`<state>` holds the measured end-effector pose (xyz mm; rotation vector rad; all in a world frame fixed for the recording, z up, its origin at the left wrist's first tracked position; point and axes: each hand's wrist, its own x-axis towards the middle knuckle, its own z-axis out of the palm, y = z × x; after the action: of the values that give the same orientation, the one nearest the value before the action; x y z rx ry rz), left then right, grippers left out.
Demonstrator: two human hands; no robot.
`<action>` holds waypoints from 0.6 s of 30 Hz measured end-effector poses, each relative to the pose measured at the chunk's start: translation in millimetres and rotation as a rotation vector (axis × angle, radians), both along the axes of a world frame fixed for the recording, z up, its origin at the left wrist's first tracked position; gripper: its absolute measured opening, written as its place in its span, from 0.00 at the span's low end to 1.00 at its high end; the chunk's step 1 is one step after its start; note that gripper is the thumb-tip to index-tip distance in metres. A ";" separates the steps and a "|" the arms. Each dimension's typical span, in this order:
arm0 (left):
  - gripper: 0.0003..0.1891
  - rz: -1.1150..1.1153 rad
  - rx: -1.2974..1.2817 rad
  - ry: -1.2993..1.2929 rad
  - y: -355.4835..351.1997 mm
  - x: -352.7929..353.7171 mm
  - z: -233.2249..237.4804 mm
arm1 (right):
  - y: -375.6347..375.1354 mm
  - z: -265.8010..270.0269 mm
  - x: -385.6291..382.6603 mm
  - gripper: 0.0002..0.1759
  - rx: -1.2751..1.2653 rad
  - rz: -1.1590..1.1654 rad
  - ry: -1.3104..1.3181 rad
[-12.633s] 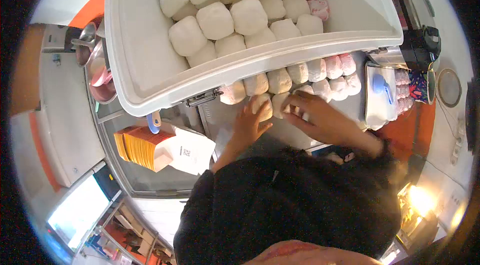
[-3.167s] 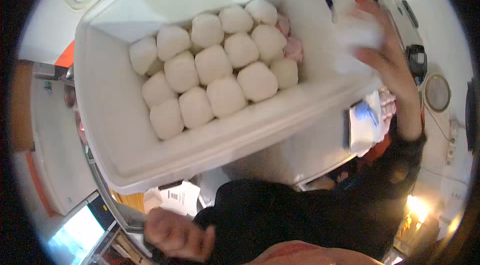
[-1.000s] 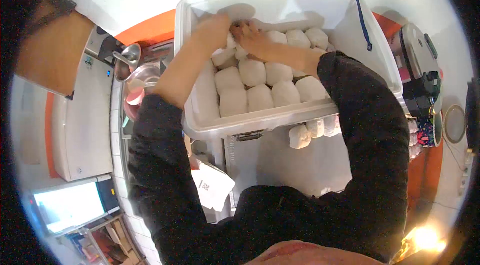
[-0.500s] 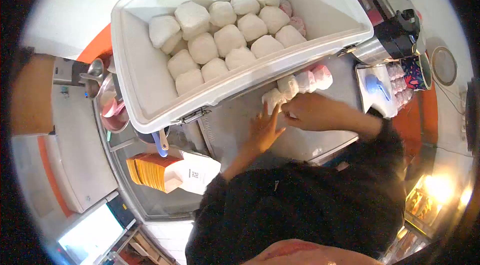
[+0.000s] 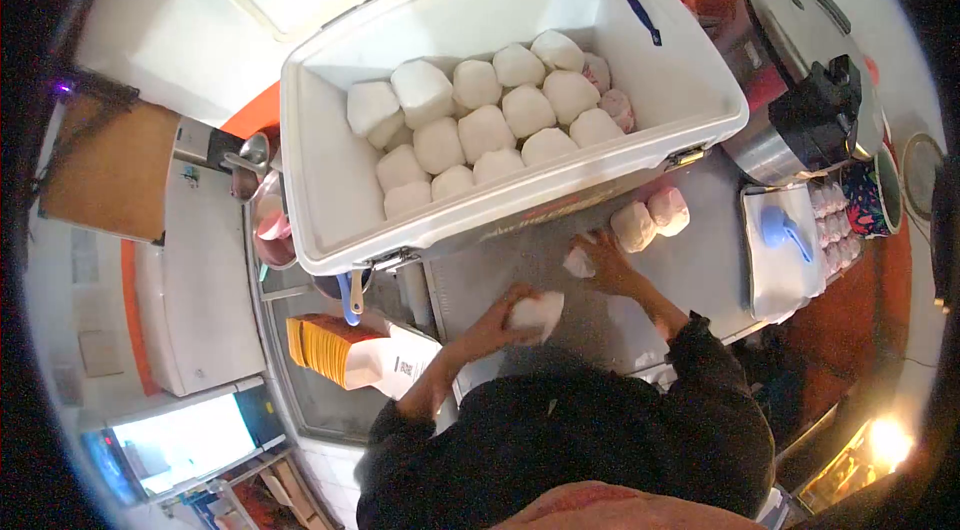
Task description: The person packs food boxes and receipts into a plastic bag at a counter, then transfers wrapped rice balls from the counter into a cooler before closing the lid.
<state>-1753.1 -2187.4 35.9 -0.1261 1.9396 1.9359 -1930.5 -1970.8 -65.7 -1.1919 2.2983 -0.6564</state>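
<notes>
On the grey metal counter (image 5: 690, 270), my left hand (image 5: 492, 328) is closed round a white wrapped ball (image 5: 541, 316), close to my body. Farther forward, my right hand (image 5: 612, 268) has its fingers curled over another white wrapped ball (image 5: 577, 263), which is partly hidden by them. Just beyond that hand sit two more balls touching each other: a cream one (image 5: 633, 227) and a pinkish one (image 5: 668, 211). Behind them stands an open white cool box (image 5: 520, 200) holding several white balls (image 5: 485, 133), with pinkish ones at its right end.
A pot-like cooker (image 5: 790, 110) stands at the right, near a white tray (image 5: 765, 280) with a blue scoop (image 5: 786, 233) and small wrapped packs (image 5: 832, 225). At the left are stacked paper sleeves (image 5: 325, 355), bowls (image 5: 272, 230) and a lit screen (image 5: 185, 440).
My hands have moved apart, each now with a white ball. The row of balls on the counter has shrunk to two beyond my right hand. The view has shifted.
</notes>
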 end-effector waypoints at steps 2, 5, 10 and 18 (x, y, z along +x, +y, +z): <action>0.35 -0.092 -0.012 0.054 -21.3 5.0 105.4 | 3.1 70.2 -9.6 0.39 -0.231 0.075 -0.466; 0.38 0.161 -0.191 0.470 -50.0 -22.8 218.9 | 10.3 179.8 -24.1 0.37 -0.378 0.258 -0.699; 0.31 0.193 -1.000 1.145 -82.5 -188.0 259.4 | 6.8 300.3 -64.1 0.33 -0.682 0.453 -0.466; 0.30 0.029 -1.761 0.817 -168.9 -289.6 41.2 | -158.4 302.3 -192.6 0.36 -0.209 0.278 0.202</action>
<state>-2042.6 -2356.4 77.0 0.2059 3.4574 -0.3894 -2123.1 -2129.2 236.6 -1.7093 2.2010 -0.7121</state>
